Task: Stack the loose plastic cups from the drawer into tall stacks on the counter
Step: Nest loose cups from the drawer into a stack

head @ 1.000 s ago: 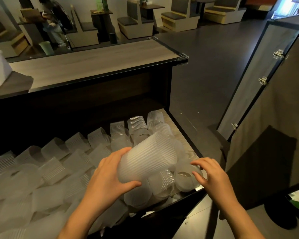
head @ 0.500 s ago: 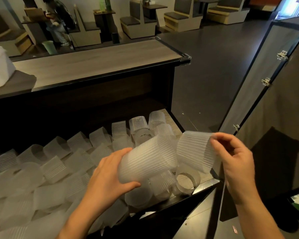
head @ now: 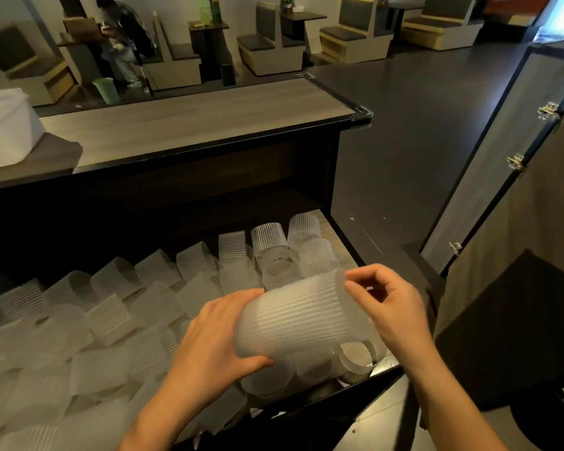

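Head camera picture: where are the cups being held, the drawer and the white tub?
held cups (head: 300, 317), head view, ribbed side in the middle of the nested cups.
drawer (head: 335, 227), head view, bare wooden floor by its right wall.
white tub (head: 7, 125), head view, its front side.

Left grip wrapped round cup stack, thumb below; right grip pinching its rim; forearms bare.

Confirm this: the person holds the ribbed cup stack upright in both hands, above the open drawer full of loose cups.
Not upright. The head view shows the cup stack lying nearly on its side, right end a little higher. The rest holds: the left hand grips its left end and the right hand pinches its right end, above the open drawer full of loose cups.
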A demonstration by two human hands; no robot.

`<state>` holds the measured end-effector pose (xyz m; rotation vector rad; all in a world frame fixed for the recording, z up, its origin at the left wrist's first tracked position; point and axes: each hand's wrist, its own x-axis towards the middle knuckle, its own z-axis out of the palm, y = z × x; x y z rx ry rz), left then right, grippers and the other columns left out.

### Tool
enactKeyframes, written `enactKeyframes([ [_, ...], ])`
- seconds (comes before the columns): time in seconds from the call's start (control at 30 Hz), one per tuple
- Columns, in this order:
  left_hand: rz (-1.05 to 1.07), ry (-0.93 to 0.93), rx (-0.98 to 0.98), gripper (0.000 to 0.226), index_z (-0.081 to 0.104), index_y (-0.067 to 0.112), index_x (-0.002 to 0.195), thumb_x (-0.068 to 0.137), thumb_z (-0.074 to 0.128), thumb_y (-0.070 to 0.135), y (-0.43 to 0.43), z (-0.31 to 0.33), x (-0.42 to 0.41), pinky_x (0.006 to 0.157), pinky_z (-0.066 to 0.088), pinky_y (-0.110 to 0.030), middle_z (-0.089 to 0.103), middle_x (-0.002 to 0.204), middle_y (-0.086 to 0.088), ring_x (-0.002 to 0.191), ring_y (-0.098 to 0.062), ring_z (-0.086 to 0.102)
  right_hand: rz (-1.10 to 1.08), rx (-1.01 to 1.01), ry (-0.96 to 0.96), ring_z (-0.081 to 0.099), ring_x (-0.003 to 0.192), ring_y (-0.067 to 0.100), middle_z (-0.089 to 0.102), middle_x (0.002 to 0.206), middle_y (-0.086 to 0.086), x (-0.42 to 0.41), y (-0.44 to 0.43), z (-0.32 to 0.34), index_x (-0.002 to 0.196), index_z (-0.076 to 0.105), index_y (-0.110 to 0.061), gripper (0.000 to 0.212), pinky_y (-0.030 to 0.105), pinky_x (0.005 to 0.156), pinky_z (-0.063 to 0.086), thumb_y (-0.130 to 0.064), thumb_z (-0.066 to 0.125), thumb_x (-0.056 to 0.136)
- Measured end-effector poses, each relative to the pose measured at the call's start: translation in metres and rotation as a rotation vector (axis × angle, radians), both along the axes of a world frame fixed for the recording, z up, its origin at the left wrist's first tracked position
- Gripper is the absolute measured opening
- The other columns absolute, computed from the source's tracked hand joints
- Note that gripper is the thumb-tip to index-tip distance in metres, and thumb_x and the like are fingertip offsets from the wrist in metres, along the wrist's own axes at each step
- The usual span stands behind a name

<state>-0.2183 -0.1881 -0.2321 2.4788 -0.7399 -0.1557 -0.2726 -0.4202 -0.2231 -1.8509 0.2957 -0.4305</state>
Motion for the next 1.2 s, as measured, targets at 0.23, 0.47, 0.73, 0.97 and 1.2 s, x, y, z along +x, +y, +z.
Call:
enactKeyframes([
  [0.23, 0.008, 0.031, 0.005, 0.073, 0.027, 0.065, 0.114, 0.051, 0.063, 0.063, 0.006, -0.001, 0.004, 0.094, 0.032, -0.026, 0.031, 0.120, 0.046, 0.116, 0.006, 0.030, 0.006, -0.159, -0.045, 0.056, 0.083, -0.004, 0.062, 0.083, -0.020, 0.010, -0.008, -0.025, 0.085, 0.060, -0.041, 0.019, 0.011, 0.068, 0.046, -0.023, 0.058, 0.085],
  [0.47, 0.076, 0.021, -0.003, 0.077, 0.028, 0.061, 0.117, 0.045, 0.053, 0.068, 0.015, -0.002, 0.005, 0.094, 0.033, -0.026, 0.035, 0.121, 0.041, 0.117, 0.003, 0.031, -0.005, -0.574, 0.248, 0.048, 0.089, 0.001, 0.047, 0.102, -0.016, 0.028, -0.040, -0.067, 0.116, 0.055, -0.024, 0.034, 0.019, 0.074, 0.043, -0.028, 0.063, 0.083],
  [0.73, 0.109, 0.018, -0.009, 0.079, 0.028, 0.060, 0.120, 0.047, 0.057, 0.067, 0.024, -0.002, 0.004, 0.100, 0.034, -0.032, 0.035, 0.124, 0.040, 0.118, 0.002, 0.032, -0.130, -0.505, 0.252, 0.050, 0.086, 0.003, 0.051, 0.102, -0.010, 0.041, -0.032, -0.085, 0.107, 0.056, -0.019, 0.019, 0.016, 0.071, 0.042, -0.020, 0.058, 0.087],
  [0.97, 0.109, 0.014, -0.001, 0.077, 0.027, 0.062, 0.118, 0.047, 0.057, 0.067, 0.026, -0.003, 0.003, 0.098, 0.035, -0.030, 0.034, 0.123, 0.042, 0.116, 0.002, 0.033, -0.188, -0.262, 0.053, 0.053, 0.077, 0.006, 0.055, 0.084, -0.006, 0.037, -0.031, -0.043, 0.083, 0.056, -0.020, 0.011, 0.016, 0.064, 0.044, -0.011, 0.060, 0.085],
  [1.2, 0.098, 0.018, -0.005, 0.079, 0.029, 0.059, 0.121, 0.047, 0.056, 0.067, 0.024, -0.003, 0.003, 0.098, 0.035, -0.030, 0.036, 0.124, 0.039, 0.117, 0.002, 0.033, -0.124, 0.116, -0.081, 0.057, 0.074, -0.004, 0.060, 0.084, -0.008, 0.020, -0.023, 0.019, 0.082, 0.059, -0.025, 0.009, 0.013, 0.060, 0.048, -0.016, 0.059, 0.084],
])
